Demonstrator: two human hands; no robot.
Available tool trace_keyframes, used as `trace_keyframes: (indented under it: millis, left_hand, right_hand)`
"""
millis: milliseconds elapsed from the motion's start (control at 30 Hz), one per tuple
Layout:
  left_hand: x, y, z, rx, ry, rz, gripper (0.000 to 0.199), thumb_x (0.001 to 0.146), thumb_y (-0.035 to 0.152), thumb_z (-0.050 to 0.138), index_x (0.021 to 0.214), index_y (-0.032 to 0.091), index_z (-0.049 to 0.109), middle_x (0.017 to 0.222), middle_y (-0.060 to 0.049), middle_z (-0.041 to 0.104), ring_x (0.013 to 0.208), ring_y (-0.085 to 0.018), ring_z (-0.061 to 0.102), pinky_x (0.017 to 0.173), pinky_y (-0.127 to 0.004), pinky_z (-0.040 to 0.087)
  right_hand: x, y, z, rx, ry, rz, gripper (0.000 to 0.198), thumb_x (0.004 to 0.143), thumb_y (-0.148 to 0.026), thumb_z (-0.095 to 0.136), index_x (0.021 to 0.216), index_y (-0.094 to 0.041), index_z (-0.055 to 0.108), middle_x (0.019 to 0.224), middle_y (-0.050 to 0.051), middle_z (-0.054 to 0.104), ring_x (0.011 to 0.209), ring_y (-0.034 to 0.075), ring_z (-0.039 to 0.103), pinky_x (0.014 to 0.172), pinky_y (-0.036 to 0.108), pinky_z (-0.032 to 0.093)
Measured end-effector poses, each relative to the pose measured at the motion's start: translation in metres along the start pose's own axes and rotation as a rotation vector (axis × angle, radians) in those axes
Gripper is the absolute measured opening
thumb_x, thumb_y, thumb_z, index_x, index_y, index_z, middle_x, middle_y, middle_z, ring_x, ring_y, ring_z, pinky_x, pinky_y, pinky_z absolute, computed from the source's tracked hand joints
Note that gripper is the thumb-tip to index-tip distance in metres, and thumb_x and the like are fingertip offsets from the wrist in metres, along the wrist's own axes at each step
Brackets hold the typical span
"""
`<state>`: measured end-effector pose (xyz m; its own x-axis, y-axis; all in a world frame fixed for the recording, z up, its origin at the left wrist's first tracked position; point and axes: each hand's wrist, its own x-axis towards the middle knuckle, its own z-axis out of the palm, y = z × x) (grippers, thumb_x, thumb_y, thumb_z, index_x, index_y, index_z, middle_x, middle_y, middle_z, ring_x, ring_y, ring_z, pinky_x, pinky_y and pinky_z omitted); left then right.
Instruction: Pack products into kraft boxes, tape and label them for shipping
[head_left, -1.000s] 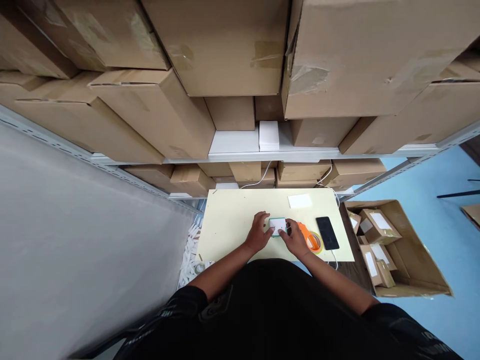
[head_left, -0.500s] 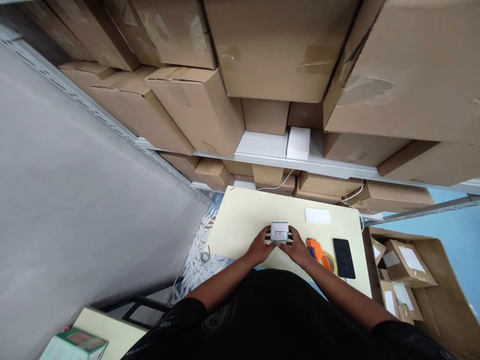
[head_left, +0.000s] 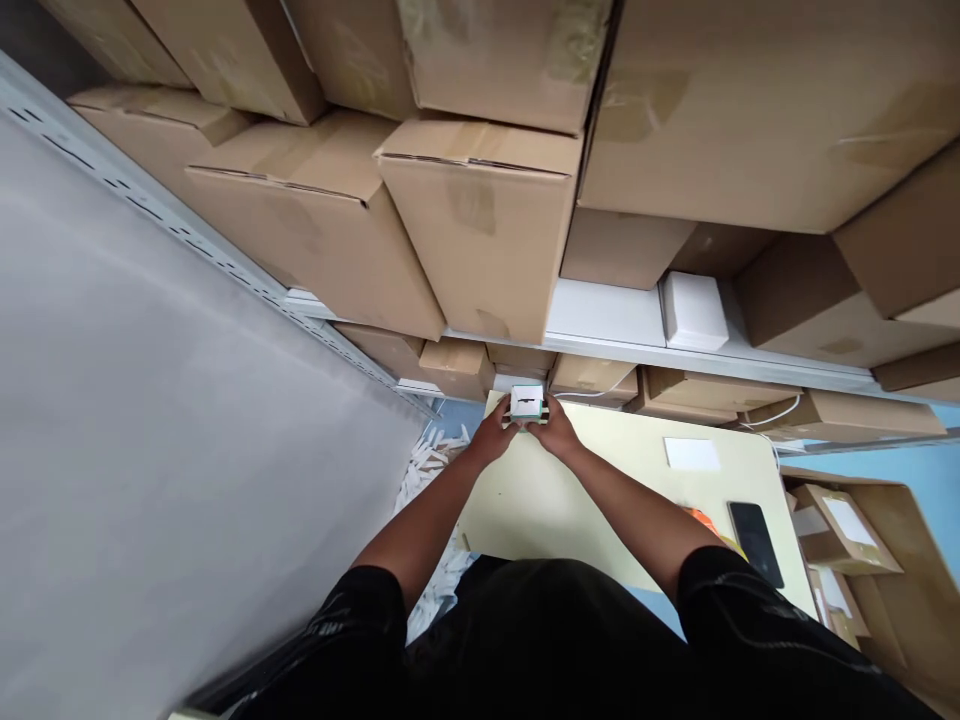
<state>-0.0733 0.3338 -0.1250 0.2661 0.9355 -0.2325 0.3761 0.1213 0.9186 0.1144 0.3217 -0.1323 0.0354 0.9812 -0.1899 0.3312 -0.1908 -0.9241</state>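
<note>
A small white box with green edges (head_left: 527, 401) is held between both my hands over the far left corner of the pale yellow table (head_left: 555, 500). My left hand (head_left: 495, 432) closes on the box's left side, and my right hand (head_left: 556, 430) grips its right side. On the face turned up to me runs a dark slit or mark, too small to make out. Whether the box touches the table I cannot tell.
White paper sheets (head_left: 692, 454) and a black phone (head_left: 755, 543) lie on the table's right. My right forearm partly hides an orange tape dispenser (head_left: 703, 519). Shelves with cardboard boxes (head_left: 480, 220) rise ahead, holding a white stack (head_left: 694, 311). An open carton (head_left: 911, 560) with parcels stands right.
Both hands have carried the small box forward and left, from the table's middle to its far left corner. My view has shifted, and my right arm now covers much of the tape dispenser.
</note>
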Motion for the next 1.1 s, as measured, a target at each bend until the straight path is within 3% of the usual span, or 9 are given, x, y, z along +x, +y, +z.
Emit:
trace_keyframes:
  millis: [200,400,600,800,967,1100]
  left_hand:
    - [0.016,-0.022,-0.010,-0.054,-0.037,0.058,0.083,0.085,0.030,0.072,0.160,0.023,0.038,0.148,-0.013,0.061,0.121,-0.029,0.068,0.108,-0.050,0.052]
    - [-0.031,-0.043,-0.001,-0.092,0.087,-0.060,0.075,0.083,0.036,0.075,0.152,0.024,0.047,0.148,-0.015,0.060,0.125,-0.029,0.066,0.106,-0.048,0.053]
    - [-0.149,-0.058,0.032,-0.116,0.305,-0.275,0.050,0.080,0.039,0.072,0.125,0.019,0.065,0.122,-0.013,0.073,0.108,-0.026,0.072,0.101,-0.046,0.056]
    - [-0.288,-0.043,0.116,-0.243,0.528,-0.422,0.042,0.079,0.042,0.069,0.114,0.018,0.067,0.114,-0.011,0.075,0.101,-0.025,0.073,0.088,-0.043,0.060]
    - [-0.370,-0.030,0.173,-0.286,0.673,-0.464,0.037,0.078,0.038,0.069,0.109,0.018,0.067,0.112,-0.010,0.074,0.103,-0.025,0.071,0.091,-0.041,0.058]
    - [-0.433,-0.027,0.198,-0.318,0.822,-0.429,0.034,0.079,0.037,0.069,0.108,0.018,0.068,0.107,-0.009,0.075,0.103,-0.024,0.071,0.097,-0.040,0.055]
  right_hand:
    - [0.012,-0.008,0.004,-0.056,0.036,0.079,0.068,0.073,-0.032,0.075,0.136,-0.025,0.053,0.128,0.009,0.065,0.098,0.023,0.069,0.093,0.043,0.057]
    - [-0.039,0.027,-0.022,-0.020,0.024,0.152,0.067,0.071,-0.042,0.077,0.132,-0.028,0.056,0.124,0.008,0.067,0.099,0.024,0.071,0.084,0.042,0.059]
    - [-0.119,0.081,-0.075,-0.018,-0.094,0.224,0.048,0.071,-0.045,0.072,0.114,-0.023,0.064,0.104,0.007,0.073,0.079,0.023,0.072,0.070,0.039,0.059]
    - [-0.179,0.107,-0.119,-0.050,-0.288,0.221,0.044,0.075,-0.047,0.067,0.111,-0.022,0.064,0.097,0.007,0.077,0.084,0.026,0.075,0.069,0.040,0.060]
    - [-0.209,0.103,-0.128,-0.052,-0.442,0.178,0.045,0.076,-0.050,0.068,0.111,-0.022,0.066,0.097,0.008,0.077,0.085,0.029,0.077,0.073,0.043,0.061]
    - [-0.231,0.092,-0.110,-0.102,-0.557,0.177,0.050,0.073,-0.050,0.072,0.112,-0.020,0.066,0.097,0.009,0.077,0.088,0.028,0.077,0.073,0.039,0.060]
